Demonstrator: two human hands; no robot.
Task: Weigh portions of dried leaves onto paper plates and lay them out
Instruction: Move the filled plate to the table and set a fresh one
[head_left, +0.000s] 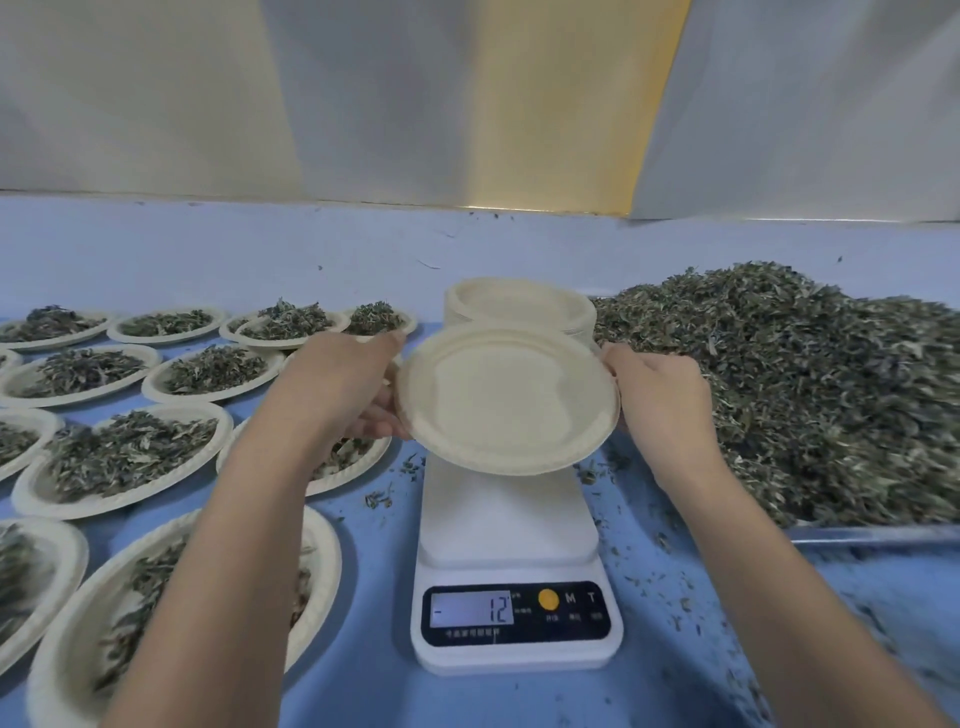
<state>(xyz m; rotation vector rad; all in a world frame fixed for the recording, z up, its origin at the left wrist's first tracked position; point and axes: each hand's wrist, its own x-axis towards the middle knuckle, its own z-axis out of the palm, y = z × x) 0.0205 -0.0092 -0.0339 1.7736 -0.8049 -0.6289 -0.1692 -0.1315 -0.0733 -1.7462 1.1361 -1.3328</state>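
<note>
An empty cream paper plate (506, 402) hangs tilted in the air above the white digital scale (511, 525). My left hand (345, 387) grips its left rim and my right hand (660, 392) grips its right rim. The scale's platform is bare and its display (472, 609) reads -12. Behind the held plate stands a stack of empty plates (519, 304). A big heap of dried leaves (810, 384) lies on a metal tray (872, 535) at the right.
Several filled paper plates (124, 452) cover the blue table (374, 649) to the left of the scale, some under my left forearm. Loose leaf bits are scattered around the scale. A blue and white wall (260, 249) closes the back.
</note>
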